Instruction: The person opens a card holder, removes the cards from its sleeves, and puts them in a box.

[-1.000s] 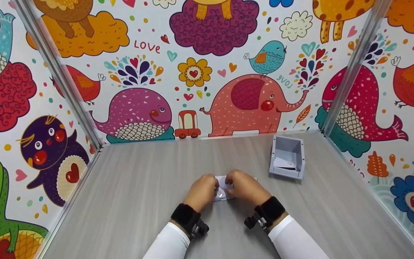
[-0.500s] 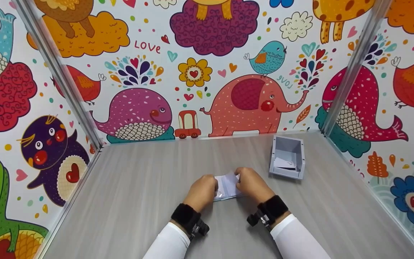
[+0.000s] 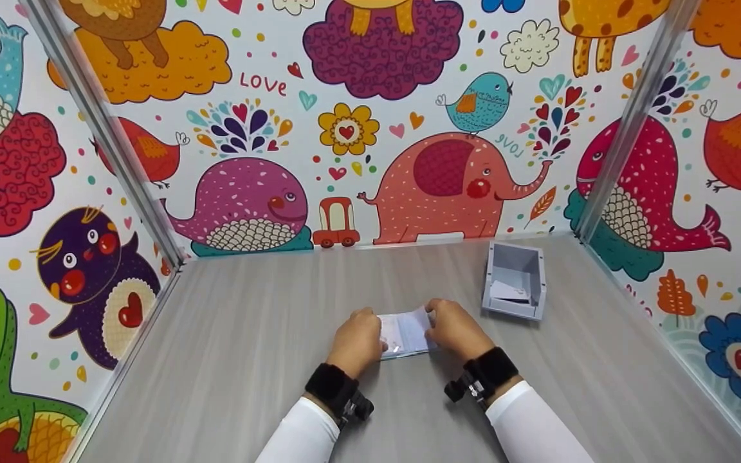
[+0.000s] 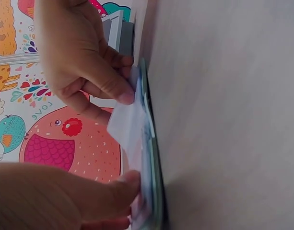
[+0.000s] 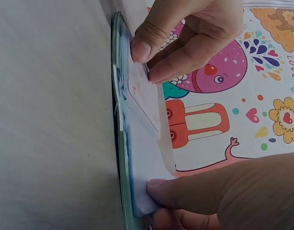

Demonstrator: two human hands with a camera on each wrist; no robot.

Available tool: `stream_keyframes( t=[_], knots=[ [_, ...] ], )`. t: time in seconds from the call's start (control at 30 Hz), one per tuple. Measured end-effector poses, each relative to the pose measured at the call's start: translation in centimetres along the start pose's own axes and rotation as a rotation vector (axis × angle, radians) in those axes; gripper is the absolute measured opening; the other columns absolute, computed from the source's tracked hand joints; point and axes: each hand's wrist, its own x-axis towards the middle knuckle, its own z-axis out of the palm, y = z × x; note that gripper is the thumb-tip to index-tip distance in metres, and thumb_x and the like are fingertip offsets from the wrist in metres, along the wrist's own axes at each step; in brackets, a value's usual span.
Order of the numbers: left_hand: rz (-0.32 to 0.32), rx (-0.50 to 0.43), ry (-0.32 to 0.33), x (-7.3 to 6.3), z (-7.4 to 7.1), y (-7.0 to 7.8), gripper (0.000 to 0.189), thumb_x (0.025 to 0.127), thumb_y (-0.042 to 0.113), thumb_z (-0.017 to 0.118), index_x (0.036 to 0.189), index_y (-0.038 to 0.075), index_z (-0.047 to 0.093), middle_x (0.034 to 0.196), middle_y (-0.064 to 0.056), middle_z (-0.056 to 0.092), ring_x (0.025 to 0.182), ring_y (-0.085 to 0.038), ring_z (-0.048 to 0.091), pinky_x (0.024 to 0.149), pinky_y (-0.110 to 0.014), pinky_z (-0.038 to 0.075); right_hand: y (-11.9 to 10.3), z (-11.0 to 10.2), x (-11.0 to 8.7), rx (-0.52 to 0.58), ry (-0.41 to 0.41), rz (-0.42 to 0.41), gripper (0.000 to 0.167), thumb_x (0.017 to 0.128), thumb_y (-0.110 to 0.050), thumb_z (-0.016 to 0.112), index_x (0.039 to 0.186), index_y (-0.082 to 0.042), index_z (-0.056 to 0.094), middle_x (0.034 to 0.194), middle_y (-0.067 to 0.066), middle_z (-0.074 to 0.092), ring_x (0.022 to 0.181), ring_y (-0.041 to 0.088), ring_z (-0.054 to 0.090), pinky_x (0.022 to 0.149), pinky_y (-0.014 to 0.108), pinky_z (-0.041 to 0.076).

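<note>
Booklet point(image 3: 407, 334) lies open on table point(image 3: 248, 360), between 5 and 6 o'clock of the head view's centre. Cover point(image 5: 123, 167) pale green; left leaf point(image 5: 144, 98) whitish with faint pinkish marks, right leaf point(image 4: 125, 124) plain pale, partly raised off the cover. Left hand point(image 3: 356, 341) at booklet's 9 o'clock: fingers narrow, thumb on top of left leaf, index at its far edge, gripping that side. Right hand point(image 3: 457, 329) at 3 o'clock: thumb and fingers nearly together, pinching right leaf by its outer part. Grey box point(image 3: 513, 313) at booklet's 2 o'clock, white card point(image 3: 507, 292) inside, toward its 6 o'clock end.
</note>
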Motion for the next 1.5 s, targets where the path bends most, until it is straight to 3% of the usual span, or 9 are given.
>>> stream_keyframes(
  t=[0.23,0.43,0.57,0.83,1.0,1.5],
  knots=[
    [0.040,0.046,-0.013,-0.3,-0.5,0.1,0.012,0.094,0.010,0.087,0.096,-0.001,0.081,0.095,-0.008,0.070,0.087,-0.027,0.069,0.081,-0.046,0.063,-0.4,-0.3,-0.3,-0.064,0.059,0.013,0.035,0.083,-0.007,0.090,0.115,0.000,0.077,0.101,0.015,0.078,0.088,0.028,0.065,0.089,0.052,0.060],
    [0.065,0.056,-0.037,-0.3,-0.7,-0.1,0.003,0.095,0.006,0.082,0.094,0.003,0.081,0.098,-0.007,0.071,0.085,-0.025,0.069,0.078,-0.045,0.063,-1.2,0.1,-0.1,0.083,0.061,-0.040,0.011,0.091,-0.009,0.081,0.099,-0.002,0.078,0.086,0.007,0.075,0.078,0.019,0.063,0.076,0.040,0.058],
    [0.081,0.061,-0.034,-0.2,-0.6,-0.2,0.005,0.093,0.008,0.084,0.092,0.005,0.080,0.100,-0.007,0.072,0.087,-0.027,0.071,0.079,-0.047,0.063,-1.5,0.8,0.0,0.177,0.038,-0.067,0.005,0.091,-0.006,0.079,0.094,-0.003,0.079,0.086,0.006,0.078,0.076,0.013,0.064,0.073,0.032,0.057],
    [0.104,0.059,-0.012,-0.2,-0.4,-0.2,0.012,0.090,0.013,0.091,0.095,0.007,0.082,0.099,-0.006,0.072,0.092,-0.029,0.073,0.081,-0.047,0.063,-1.3,1.8,0.1,0.395,-0.054,0.025,0.013,0.094,-0.002,0.075,0.106,0.003,0.079,0.088,0.009,0.081,0.071,0.015,0.074,0.062,0.028,0.064],
    [0.143,0.073,0.002,-0.1,-0.1,0.0,0.018,0.091,0.018,0.093,0.089,0.008,0.078,0.096,-0.006,0.071,0.091,-0.030,0.073,0.081,-0.047,0.063,-1.1,1.9,0.2,0.410,-0.054,0.048,0.017,0.094,-0.003,0.075,0.109,0.005,0.080,0.087,0.009,0.081,0.069,0.014,0.074,0.062,0.028,0.064],
    [0.160,0.082,0.015,-0.2,0.3,0.2,0.026,0.091,0.025,0.095,0.082,0.010,0.076,0.099,-0.005,0.073,0.094,-0.029,0.073,0.080,-0.047,0.063,-1.0,2.1,0.3,0.511,-0.063,0.071,0.038,0.085,0.001,0.074,0.121,0.012,0.080,0.090,0.009,0.083,0.064,0.009,0.068,0.057,0.021,0.058]
  ],
)
